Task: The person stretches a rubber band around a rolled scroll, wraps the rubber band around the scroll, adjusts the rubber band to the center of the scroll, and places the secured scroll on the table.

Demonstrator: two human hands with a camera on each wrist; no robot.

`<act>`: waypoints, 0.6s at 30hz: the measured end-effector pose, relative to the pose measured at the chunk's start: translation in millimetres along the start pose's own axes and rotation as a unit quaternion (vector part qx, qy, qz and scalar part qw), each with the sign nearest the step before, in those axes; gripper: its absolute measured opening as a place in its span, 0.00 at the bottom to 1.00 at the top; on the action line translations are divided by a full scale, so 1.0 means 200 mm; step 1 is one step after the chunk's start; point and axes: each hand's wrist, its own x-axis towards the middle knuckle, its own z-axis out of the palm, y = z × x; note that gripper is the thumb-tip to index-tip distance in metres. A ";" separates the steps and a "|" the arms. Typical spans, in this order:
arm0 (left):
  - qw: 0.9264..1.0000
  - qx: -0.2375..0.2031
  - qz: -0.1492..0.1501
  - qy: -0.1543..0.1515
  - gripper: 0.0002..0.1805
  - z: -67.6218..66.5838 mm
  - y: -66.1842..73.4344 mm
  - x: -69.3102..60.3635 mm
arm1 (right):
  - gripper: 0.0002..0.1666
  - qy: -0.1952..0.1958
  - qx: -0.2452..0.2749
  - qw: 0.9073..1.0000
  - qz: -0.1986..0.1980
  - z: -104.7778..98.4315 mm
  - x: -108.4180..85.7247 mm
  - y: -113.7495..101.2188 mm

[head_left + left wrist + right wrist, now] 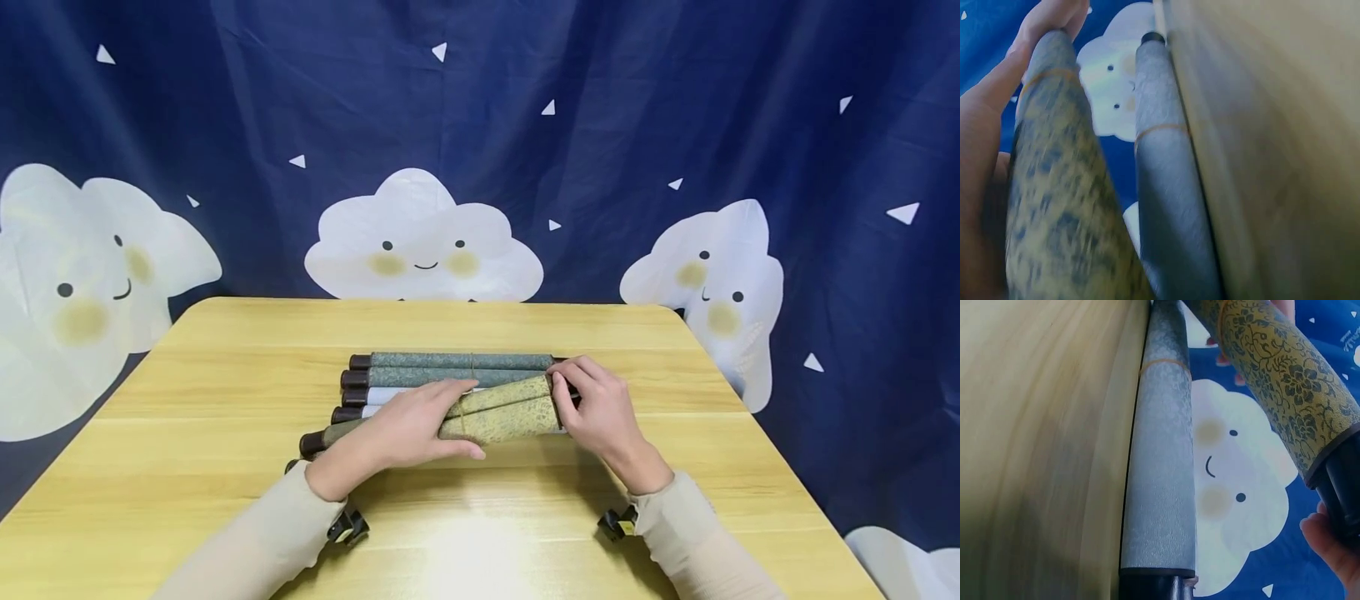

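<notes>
Both hands hold a yellow hanging scroll (517, 414) with a dark floral pattern, its double roll tied by a thin band. My left hand (412, 423) grips its left part near the band, fingers over the top and thumb along the near side. At the other end, my right hand (600, 406) holds the dark knobs (1342, 487), seen in the right wrist view. The yellow scroll is tilted and raised over other scrolls. Below it, a pale grey-blue scroll (1161, 462), also banded, lies on the table.
Behind the hands, a green-grey scroll (457, 361) with dark end knobs lies on the wooden table (225, 358). An olive scroll (337, 432) shows at the left, partly hidden by the left forearm. A blue curtain (600, 67) with clouds hangs behind the table.
</notes>
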 end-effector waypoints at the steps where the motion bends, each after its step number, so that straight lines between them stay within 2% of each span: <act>1: 1.000 -0.002 0.002 -0.003 0.57 0.00 0.01 0.00 | 0.15 -0.001 0.002 1.000 0.001 0.00 0.00 0.00; 7: 1.000 0.009 0.002 -0.010 0.51 0.00 0.03 0.01 | 0.14 -0.002 0.004 1.000 -0.005 0.00 0.01 -0.01; 12: 1.000 0.022 -0.011 -0.014 0.50 -0.01 0.01 0.00 | 0.12 -0.001 0.001 1.000 -0.010 -0.01 0.00 0.02; 18: 0.999 0.033 -0.025 -0.022 0.50 -0.02 -0.01 -0.02 | 0.14 -0.010 0.002 1.000 0.004 -0.02 0.00 0.04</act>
